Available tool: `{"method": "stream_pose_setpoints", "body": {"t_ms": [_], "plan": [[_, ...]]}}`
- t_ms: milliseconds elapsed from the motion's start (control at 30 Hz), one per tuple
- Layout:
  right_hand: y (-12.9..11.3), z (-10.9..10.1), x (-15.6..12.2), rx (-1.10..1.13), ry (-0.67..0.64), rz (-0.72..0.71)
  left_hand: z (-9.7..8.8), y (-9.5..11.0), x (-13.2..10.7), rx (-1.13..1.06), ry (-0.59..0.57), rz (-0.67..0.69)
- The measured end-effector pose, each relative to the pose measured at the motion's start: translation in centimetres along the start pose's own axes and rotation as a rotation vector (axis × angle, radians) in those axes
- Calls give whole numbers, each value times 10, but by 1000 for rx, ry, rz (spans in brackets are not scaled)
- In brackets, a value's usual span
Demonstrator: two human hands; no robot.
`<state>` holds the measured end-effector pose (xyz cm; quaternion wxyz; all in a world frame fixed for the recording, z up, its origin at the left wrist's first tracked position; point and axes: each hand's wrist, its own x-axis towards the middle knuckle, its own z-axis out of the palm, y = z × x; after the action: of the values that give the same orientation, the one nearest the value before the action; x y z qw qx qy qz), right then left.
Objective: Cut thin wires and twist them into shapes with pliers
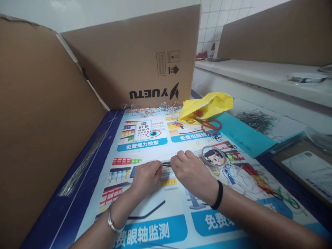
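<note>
My left hand point(148, 175) and my right hand point(193, 175) meet over the middle of a printed poster. Between them runs a short thin dark strand point(166, 164) with a yellowish tint, perhaps a cord or twisted wire. The fingers of both hands are pinched on it, one hand at each end; the rest is hidden inside them. Just right of my right hand lies a round clear ring-shaped object point(214, 156), like a spool or roll. Beyond it, orange-handled scissors point(211, 126) rest partly in front of a yellow bag point(207, 105).
Tall cardboard panels point(129, 58) stand at the left and back. A bundle of thin silvery wires point(81, 166) lies at the left. Tangled wire bits point(252, 121) sit on the right, near a teal sheet point(241, 136). Red and yellow strands point(259, 178) and green loops point(286, 197) lie on the right.
</note>
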<state>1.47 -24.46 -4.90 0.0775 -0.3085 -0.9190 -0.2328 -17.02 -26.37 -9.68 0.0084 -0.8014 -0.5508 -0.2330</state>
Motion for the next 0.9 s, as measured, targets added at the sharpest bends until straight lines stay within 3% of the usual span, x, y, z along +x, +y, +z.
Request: {"method": "stream_pose_setpoints", "body": {"t_ms": [433,700,900], "plan": [[2,2,0,43,-76,11,4,-1,0,6,-25,-5],[6,6,-1,104,-123,21,1,0,5,-265,-118,-184],[10,10,-2,128,-143,40,-2,0,6,-352,-111,-245]]}}
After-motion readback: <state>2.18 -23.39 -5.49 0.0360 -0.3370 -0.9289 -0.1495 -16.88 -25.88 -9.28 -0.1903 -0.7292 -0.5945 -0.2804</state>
